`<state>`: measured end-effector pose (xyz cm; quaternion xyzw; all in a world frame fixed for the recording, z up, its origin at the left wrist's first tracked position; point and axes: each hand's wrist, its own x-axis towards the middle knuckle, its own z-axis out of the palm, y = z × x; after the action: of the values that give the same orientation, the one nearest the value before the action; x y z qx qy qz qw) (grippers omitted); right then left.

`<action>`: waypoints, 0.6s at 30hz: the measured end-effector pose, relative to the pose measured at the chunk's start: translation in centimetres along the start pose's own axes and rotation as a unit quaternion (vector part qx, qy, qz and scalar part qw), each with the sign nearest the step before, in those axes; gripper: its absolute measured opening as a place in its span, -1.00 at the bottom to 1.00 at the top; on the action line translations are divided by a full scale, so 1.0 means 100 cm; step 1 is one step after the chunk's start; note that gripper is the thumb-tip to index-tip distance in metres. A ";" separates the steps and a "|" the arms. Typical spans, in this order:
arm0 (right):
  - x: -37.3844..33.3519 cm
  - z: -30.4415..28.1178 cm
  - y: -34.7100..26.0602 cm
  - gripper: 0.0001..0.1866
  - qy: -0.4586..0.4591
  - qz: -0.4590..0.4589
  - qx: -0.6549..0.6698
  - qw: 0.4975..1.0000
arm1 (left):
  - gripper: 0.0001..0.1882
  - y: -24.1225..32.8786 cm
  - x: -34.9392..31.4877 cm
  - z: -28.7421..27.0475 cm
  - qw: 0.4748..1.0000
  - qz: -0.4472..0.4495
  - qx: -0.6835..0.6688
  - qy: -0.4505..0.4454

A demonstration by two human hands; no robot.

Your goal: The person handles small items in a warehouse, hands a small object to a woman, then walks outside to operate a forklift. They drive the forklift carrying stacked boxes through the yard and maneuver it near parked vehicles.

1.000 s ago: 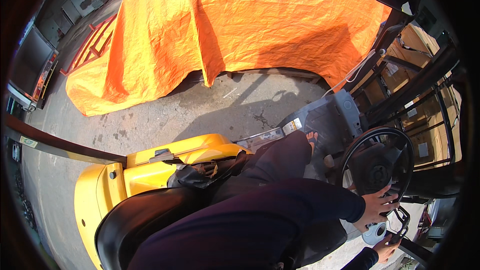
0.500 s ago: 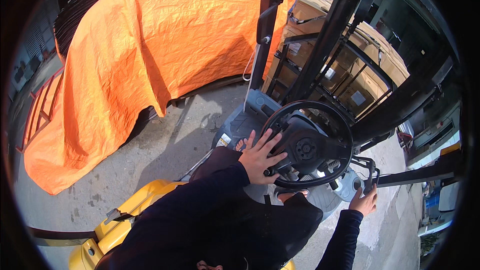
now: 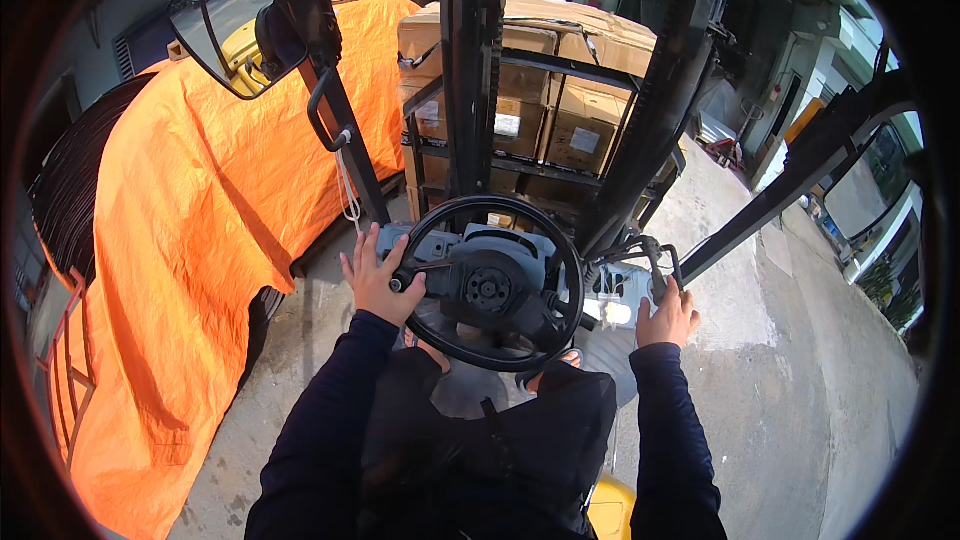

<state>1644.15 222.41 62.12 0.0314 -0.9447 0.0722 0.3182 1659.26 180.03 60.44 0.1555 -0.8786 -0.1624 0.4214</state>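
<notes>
In front of me sits a black steering wheel point(image 3: 489, 365) with a round spinner knob point(image 3: 399, 283) on the left of its rim. My left hand point(image 3: 378, 280) lies against that knob with the fingers spread, not wrapped round it. To the right of the wheel, dark control levers point(image 3: 654, 258) rise from the grey console. My right hand point(image 3: 668, 322) is at their lower end, thumb and forefinger on either side of a lever; the exact contact is partly hidden. My feet point(image 3: 560, 362) are on the floor below the wheel.
Black mast rails point(image 3: 474, 70) stand ahead, with stacked cardboard boxes point(image 3: 585, 130) behind them. An orange tarpaulin point(image 3: 190, 240) covers a large bulky load on the left. Mirrors point(image 3: 235, 25) hang at both sides. Concrete ground point(image 3: 770, 390) stretches to the right, beside a building.
My view has swung right and levelled, bringing the boxes to the middle. The knob and my left hand have moved round to the wheel's left side. My right hand stays at the levers.
</notes>
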 end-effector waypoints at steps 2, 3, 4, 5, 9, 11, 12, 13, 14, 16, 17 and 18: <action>-0.042 -0.034 0.005 -0.30 -0.015 0.013 0.003 1.000 | -0.31 0.000 -0.020 -0.031 1.000 -0.007 -0.006 -0.015; -0.063 -0.052 0.007 -0.29 -0.001 -0.001 0.012 1.000 | -0.32 0.000 -0.030 -0.048 1.000 0.000 -0.008 -0.013; -0.084 -0.069 0.008 -0.29 -0.007 0.003 0.007 1.000 | -0.32 0.000 -0.040 -0.065 1.000 0.012 -0.008 -0.003; -0.107 -0.087 0.008 -0.29 -0.013 0.005 0.008 1.000 | -0.33 0.000 -0.051 -0.083 1.000 0.021 -0.010 -0.001; -0.209 -0.164 0.003 -0.33 -0.030 0.035 -0.019 0.999 | -0.35 -0.001 -0.097 -0.163 0.997 0.073 0.012 -0.019; -0.265 -0.207 0.002 -0.31 0.010 0.026 -0.006 1.000 | -0.36 -0.004 -0.122 -0.202 0.991 0.133 -0.002 -0.007; -0.293 -0.230 0.003 -0.33 0.044 0.011 0.000 0.999 | -0.36 -0.006 -0.135 -0.220 0.988 0.157 0.003 -0.009; -0.320 -0.254 0.006 -0.35 0.045 0.016 -0.019 0.999 | -0.36 -0.007 -0.149 -0.238 0.983 0.185 -0.007 0.004; -0.346 -0.277 0.011 -0.37 0.012 0.036 -0.019 0.999 | -0.37 -0.006 -0.163 -0.255 0.986 0.167 0.026 -0.012; -0.390 -0.322 0.022 -0.34 0.001 0.050 -0.063 0.997 | -0.38 -0.003 -0.188 -0.290 0.987 0.159 0.022 -0.018; -0.406 -0.341 0.024 -0.33 0.013 0.048 -0.063 0.997 | -0.38 0.000 -0.197 -0.307 0.983 0.180 0.016 -0.023; -0.418 -0.357 0.025 -0.32 0.005 0.057 -0.071 0.996 | -0.38 0.005 -0.203 -0.322 0.983 0.179 0.035 -0.034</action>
<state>1698.42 231.07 64.60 -0.0452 -0.9460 0.0227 0.3201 1696.83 183.84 65.70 0.0047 -0.9111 -0.0590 0.4078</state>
